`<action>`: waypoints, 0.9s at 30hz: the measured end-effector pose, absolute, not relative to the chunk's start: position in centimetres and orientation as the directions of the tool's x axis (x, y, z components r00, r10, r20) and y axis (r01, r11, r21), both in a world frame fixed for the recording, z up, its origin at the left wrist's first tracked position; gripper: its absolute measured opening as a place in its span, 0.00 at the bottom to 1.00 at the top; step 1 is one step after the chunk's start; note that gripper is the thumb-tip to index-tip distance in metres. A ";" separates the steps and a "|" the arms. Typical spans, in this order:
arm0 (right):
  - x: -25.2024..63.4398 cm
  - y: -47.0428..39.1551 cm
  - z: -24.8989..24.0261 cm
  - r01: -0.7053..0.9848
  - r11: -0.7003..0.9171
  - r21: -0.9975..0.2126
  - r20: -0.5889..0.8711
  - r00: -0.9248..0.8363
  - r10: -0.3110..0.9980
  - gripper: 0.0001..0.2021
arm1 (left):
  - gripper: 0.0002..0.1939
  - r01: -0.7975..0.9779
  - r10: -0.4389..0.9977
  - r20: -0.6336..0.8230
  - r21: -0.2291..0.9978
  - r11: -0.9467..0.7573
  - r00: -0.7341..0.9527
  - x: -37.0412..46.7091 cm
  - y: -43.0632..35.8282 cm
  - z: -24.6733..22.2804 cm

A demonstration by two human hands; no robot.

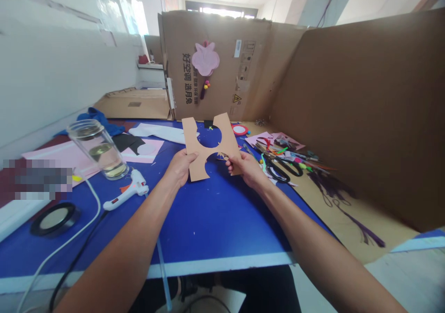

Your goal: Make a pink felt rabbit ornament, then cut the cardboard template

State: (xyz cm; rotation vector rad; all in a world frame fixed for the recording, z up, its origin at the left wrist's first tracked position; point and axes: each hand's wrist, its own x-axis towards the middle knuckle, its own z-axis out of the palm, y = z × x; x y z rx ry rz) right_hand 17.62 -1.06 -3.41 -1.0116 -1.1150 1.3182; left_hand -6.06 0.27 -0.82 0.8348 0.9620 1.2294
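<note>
A tan sheet of cardboard point(207, 154) with rounded pieces cut out of its top and bottom is held up over the blue table point(215, 215). My left hand point(181, 167) pinches its lower left side, thumb on the front face. At the lower right side, my right hand point(245, 164) grips the same sheet between thumb and curled fingers. To the right of my right hand lie black-handled scissors point(278, 167) among craft scraps. A white glue gun point(130, 190) rests left of my left hand.
A glass jar point(104, 153) with liquid stands at the left, near a roll of tape point(54, 219). Tall cardboard panels point(257, 81) enclose the back and right; a pink flower-shaped ornament point(206, 59) hangs there. Purple tassels point(365, 229) lie at the right. Cords cross the left front edge.
</note>
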 end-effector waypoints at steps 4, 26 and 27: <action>17.6 -1.3 -3.2 -0.209 0.016 -0.978 0.028 -0.058 0.998 0.28 | 0.07 -0.417 0.992 -0.114 0.901 0.122 0.045 -6.1 0.2 -0.8; 17.8 -1.2 -3.3 -0.154 -0.020 -0.988 -0.012 -0.052 0.999 0.22 | 0.12 -0.421 0.969 -0.165 0.877 0.230 0.186 -6.0 -0.6 -0.2; 17.7 -1.2 -3.3 -0.152 -0.015 -0.988 -0.007 -0.058 0.998 0.22 | 0.12 -0.409 0.969 -0.171 0.883 0.232 0.179 -6.0 -0.6 -0.3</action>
